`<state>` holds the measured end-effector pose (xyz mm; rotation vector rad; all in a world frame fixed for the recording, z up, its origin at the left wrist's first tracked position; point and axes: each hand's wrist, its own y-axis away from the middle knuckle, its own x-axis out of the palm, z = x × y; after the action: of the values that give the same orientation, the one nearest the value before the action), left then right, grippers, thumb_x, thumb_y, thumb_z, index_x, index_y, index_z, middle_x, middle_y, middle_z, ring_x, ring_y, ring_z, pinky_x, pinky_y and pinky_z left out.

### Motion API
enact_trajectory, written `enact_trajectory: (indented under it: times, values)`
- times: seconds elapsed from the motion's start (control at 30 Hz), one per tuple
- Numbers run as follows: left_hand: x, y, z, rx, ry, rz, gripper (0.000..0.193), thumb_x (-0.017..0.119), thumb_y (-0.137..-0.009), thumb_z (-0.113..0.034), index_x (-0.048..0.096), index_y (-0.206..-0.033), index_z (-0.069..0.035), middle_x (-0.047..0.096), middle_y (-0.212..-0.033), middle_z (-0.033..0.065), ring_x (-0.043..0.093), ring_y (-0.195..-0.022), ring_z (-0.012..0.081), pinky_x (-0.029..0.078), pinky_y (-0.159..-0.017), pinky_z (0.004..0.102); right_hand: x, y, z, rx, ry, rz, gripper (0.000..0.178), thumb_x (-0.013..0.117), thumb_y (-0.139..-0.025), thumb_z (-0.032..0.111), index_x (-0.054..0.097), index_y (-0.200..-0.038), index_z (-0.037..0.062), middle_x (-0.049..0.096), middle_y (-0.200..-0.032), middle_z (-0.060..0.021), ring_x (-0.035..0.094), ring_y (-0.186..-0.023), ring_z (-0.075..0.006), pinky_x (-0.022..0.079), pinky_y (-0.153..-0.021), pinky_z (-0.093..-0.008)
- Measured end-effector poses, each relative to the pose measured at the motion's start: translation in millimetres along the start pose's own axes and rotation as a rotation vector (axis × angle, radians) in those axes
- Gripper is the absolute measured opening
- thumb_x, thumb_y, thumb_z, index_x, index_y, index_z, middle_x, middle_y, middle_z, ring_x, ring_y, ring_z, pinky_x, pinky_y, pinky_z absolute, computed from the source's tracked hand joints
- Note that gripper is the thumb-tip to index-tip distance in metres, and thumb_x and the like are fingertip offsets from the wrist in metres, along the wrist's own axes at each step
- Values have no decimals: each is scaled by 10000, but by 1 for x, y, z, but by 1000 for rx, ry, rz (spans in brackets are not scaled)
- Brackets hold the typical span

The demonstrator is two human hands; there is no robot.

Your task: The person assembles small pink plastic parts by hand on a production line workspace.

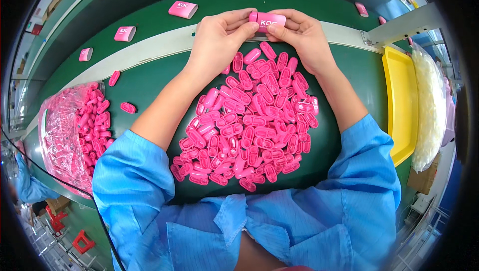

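While both hands pinch the pink oval case [268, 21] just beyond the pile of pink caps [247, 126], left hand [217, 39] and right hand [302, 36] look mid-assembly. Fingers are clamped on its ends; the next move likely calls for setting it on the conveyor belt [149, 21].

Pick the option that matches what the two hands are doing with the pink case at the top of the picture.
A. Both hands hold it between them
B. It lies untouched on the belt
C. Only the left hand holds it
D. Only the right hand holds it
A: the left hand and the right hand each grip one end of the pink case, held above the pile of small pink parts.
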<state>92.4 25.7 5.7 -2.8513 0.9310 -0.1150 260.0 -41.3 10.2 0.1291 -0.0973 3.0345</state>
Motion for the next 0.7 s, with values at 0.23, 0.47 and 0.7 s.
enact_trajectory:
  times: [0.23, 0.47, 0.7]
  values:
    - [-5, 1, -3, 79, -243, 28, 328, 579, -828, -63, 522, -1124, 67, 618, -982, 131, 604, -835, 139, 498, -763, 247, 3, 3, 3, -110, 95, -25, 289, 625, -785, 49, 545, -1047, -43, 615, -958, -111, 593, -829, -132, 492, -743, -231]
    - [-1, 2, 6, 55, -81, 0, 346, 580, -828, -70, 512, -1142, 58, 629, -958, 117, 603, -830, 126, 495, -755, 235, 3, 4, 2, -55, 84, -23, 295, 631, -787, 65, 545, -1047, -43, 621, -935, -115, 601, -796, -135, 496, -736, -239]
    - [17, 15, -4, 155, -531, -66, 308, 487, -862, -67, 494, -1153, 33, 644, -854, 158, 647, -763, 203, 498, -686, 277, 10, 11, 3, -49, 87, -94, 286, 629, -794, 74, 539, -1026, -67, 626, -915, -123, 611, -786, -141, 501, -716, -234]
